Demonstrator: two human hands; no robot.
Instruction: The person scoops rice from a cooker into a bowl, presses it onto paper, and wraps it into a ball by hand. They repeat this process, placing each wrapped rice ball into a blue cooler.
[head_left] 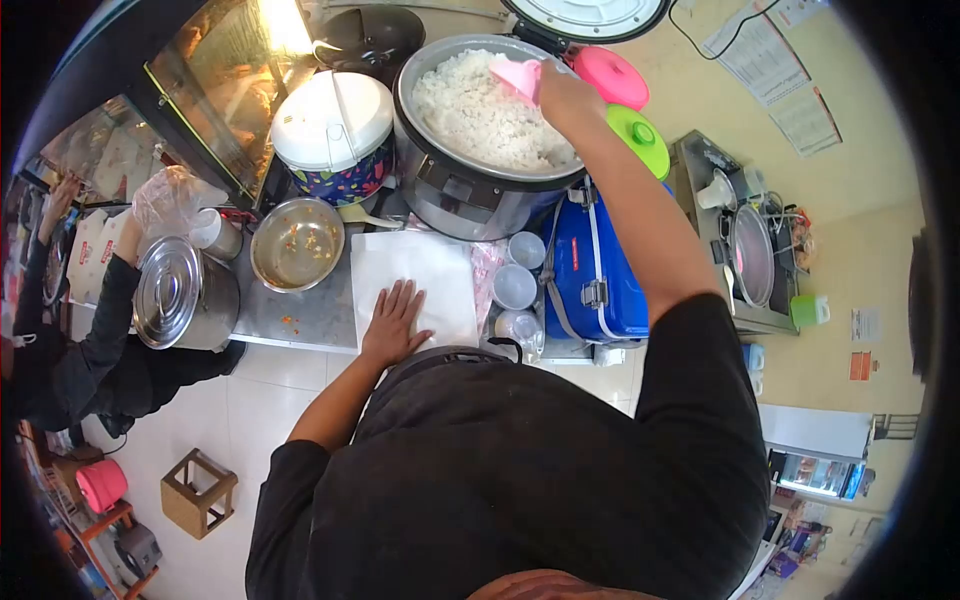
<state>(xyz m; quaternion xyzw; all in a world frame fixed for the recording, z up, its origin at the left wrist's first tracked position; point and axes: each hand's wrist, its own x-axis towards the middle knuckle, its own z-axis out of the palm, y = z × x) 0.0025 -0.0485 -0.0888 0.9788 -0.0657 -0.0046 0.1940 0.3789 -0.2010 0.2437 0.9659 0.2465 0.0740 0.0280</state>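
Head cam: left hand (393, 322) down flat, right hand (563, 97) at the rice cooker (450, 185)
Closest in, the left hand lies flat with fingers spread on the white paper sheet (415, 270) at the edge of the counter (300, 315). Further out the right arm stretches almost straight, its hand closed round the handle of a pink rice scoop (518, 75). The scoop's long axis runs sideways, blade pointing left and sitting over the white rice (470, 115) in the cooker, well apart from the left hand
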